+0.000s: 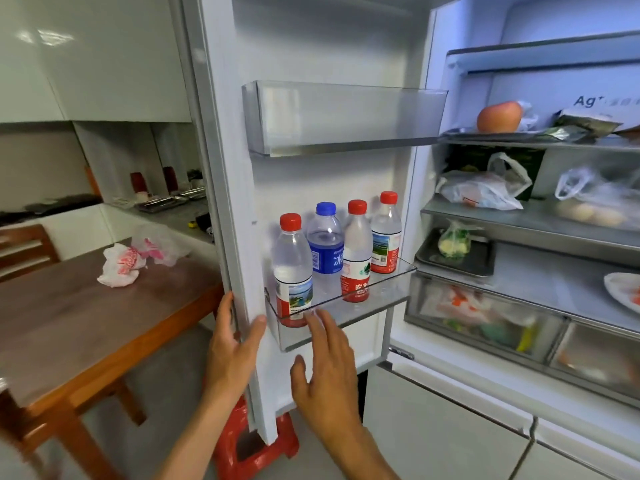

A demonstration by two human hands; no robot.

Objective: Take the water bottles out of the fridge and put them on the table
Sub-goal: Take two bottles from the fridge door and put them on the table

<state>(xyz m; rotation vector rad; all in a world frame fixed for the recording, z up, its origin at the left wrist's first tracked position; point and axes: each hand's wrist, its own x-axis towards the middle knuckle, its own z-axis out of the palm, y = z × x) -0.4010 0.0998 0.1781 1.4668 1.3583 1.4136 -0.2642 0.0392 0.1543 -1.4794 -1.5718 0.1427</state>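
The fridge door [225,133] stands open. Its lower clear shelf [346,299] holds several water bottles: a red-capped one [292,268] at the front left, a blue-capped, blue-labelled one [325,244], and two more red-capped ones [356,251] [386,233] further right. My left hand [232,348] grips the door's outer edge, thumb on the inner face. My right hand [325,362] is open, fingers spread, just below and in front of the shelf, fingertips near the front-left bottle. The wooden table [86,323] stands left of the door.
Crumpled white plastic bags [138,258] lie at the table's far side. A red stool [256,441] sits on the floor below the door. A bare upper door shelf [343,116] hangs above the bottles. The fridge interior [526,216] holds an apple, bagged food and trays.
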